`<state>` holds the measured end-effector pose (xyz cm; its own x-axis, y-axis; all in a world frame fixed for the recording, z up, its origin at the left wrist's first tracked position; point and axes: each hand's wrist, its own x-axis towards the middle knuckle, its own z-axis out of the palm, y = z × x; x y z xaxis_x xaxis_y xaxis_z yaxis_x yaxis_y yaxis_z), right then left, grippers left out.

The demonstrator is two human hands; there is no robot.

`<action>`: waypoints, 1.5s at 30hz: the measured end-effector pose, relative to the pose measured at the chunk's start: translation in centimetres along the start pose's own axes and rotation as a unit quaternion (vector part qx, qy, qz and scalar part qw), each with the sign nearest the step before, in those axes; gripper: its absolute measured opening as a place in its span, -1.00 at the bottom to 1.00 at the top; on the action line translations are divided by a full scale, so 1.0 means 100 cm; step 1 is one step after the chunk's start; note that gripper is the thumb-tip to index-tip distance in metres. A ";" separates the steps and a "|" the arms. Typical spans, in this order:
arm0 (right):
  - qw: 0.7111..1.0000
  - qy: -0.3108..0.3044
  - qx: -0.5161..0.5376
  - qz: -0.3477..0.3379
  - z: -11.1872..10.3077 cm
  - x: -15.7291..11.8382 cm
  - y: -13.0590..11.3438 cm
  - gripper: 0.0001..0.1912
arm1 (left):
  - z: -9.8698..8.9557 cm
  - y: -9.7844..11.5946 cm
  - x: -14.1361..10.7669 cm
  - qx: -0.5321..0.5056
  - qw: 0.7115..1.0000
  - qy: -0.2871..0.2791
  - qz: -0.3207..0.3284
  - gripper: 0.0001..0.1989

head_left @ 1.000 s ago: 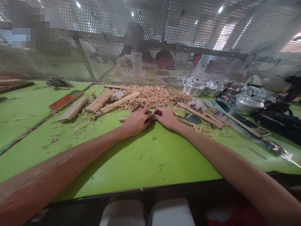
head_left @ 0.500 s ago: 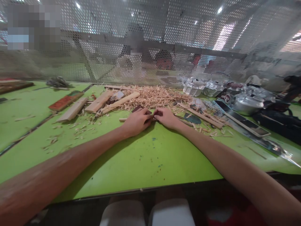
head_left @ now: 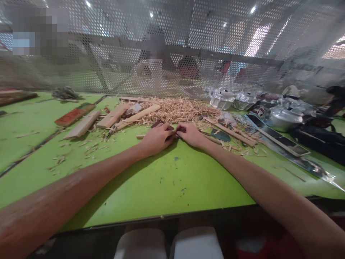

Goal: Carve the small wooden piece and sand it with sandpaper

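My left hand rests low over the green table with its fingers closed. The pale end of a thin wooden stick pokes out on its left side. A dark brown sheet, perhaps sandpaper, shows just behind its knuckles. My right hand is beside it, thumb and fingers pinched together, fingertips almost meeting the left hand's. What lies in that pinch is small, dark and mostly hidden. Another length of thin stick comes out to the right of my right hand; I cannot tell whether it is the same stick.
Wood shavings are heaped behind my hands. Wooden blocks and a red painted block lie left. To the right are a strip of wood, a dark green piece and foil-wrapped bundles. A perforated screen stands behind.
Both hands stay in nearly the same place, with only a very slight shift of the right fingers. The view has moved a little; nothing else visibly differs.
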<state>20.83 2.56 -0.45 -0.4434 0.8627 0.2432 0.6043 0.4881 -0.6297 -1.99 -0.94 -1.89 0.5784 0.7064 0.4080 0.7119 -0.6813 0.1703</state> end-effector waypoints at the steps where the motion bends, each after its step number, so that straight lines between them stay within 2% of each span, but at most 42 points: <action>1: 1.000 0.004 -0.009 -0.001 0.000 0.000 -0.001 -0.86 | -0.001 0.001 0.000 0.001 1.000 -0.004 -0.001 -0.69; 10: 1.000 -0.008 0.005 0.003 0.000 -0.002 -0.002 -0.86 | 0.000 0.001 0.000 -0.004 1.000 0.002 -0.010 -0.70; 28: 0.995 -0.003 -0.100 -0.009 0.001 -0.004 -0.006 -0.80 | 0.002 -0.002 0.000 0.002 1.000 0.005 0.005 -0.70; 45: 0.993 -0.010 -0.120 -0.014 0.002 -0.006 -0.009 -0.79 | 0.000 -0.002 0.000 -0.003 1.000 -0.010 -0.001 -0.66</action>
<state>20.39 1.60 -0.13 -0.4735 0.8468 0.2425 0.7306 0.5314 -0.4288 -2.11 -0.84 -1.92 0.5856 0.7109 0.3895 0.7100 -0.6816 0.1767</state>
